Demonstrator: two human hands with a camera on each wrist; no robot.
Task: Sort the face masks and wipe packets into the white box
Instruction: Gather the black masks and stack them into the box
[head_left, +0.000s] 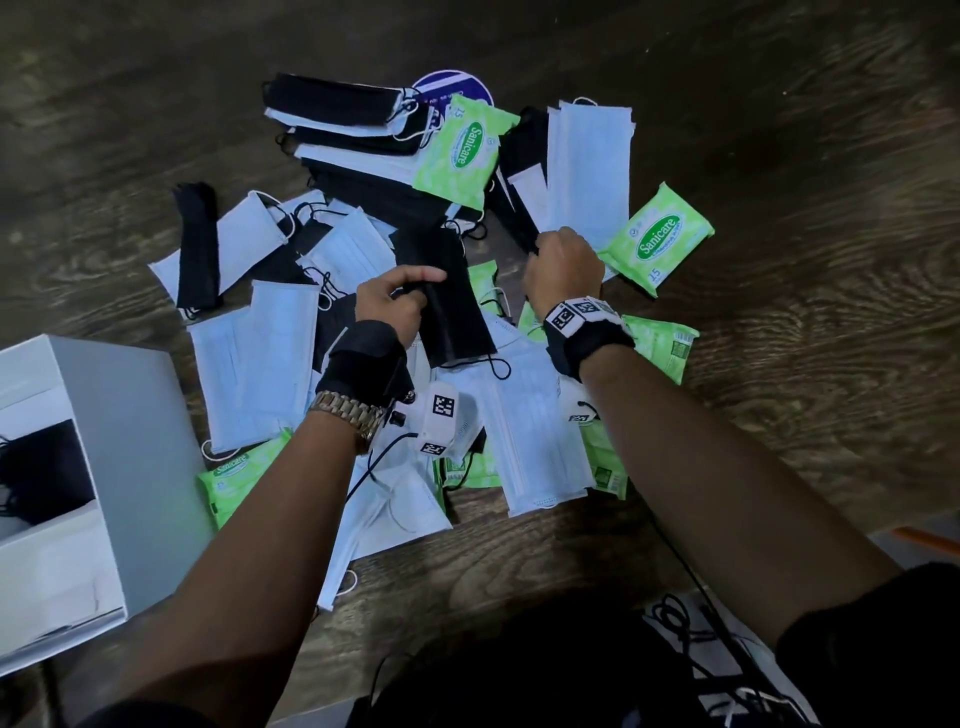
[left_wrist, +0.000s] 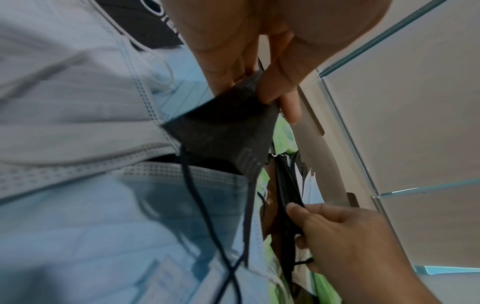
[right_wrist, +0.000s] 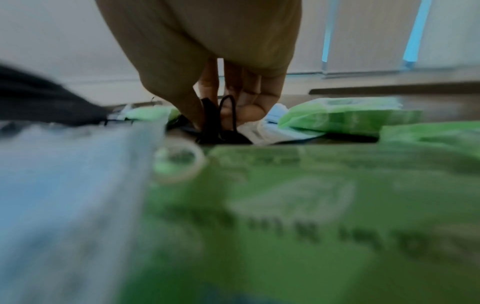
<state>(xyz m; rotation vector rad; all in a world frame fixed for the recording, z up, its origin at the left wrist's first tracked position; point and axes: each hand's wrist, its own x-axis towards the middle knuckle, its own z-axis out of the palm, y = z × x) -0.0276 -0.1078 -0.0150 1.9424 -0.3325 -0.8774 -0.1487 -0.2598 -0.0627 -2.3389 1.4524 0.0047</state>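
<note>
A heap of black, white and pale blue face masks and green wipe packets (head_left: 655, 240) covers the wooden floor. My left hand (head_left: 395, 296) pinches a black mask (head_left: 447, 296) between thumb and fingers above the heap; its ear loops hang down (left_wrist: 197, 205). My right hand (head_left: 563, 260) pinches another black mask (right_wrist: 210, 121) low in the pile, close to a stack of white masks (head_left: 589, 171). The white box (head_left: 130, 441) stands at the left, with black masks (head_left: 41, 473) inside one compartment.
A purple round disc (head_left: 452, 85) peeks out behind the far masks. More green packets (head_left: 234, 478) lie near the box and under my right wrist (head_left: 660, 348). Bare wooden floor surrounds the heap. Black cables trail near my lap at the bottom.
</note>
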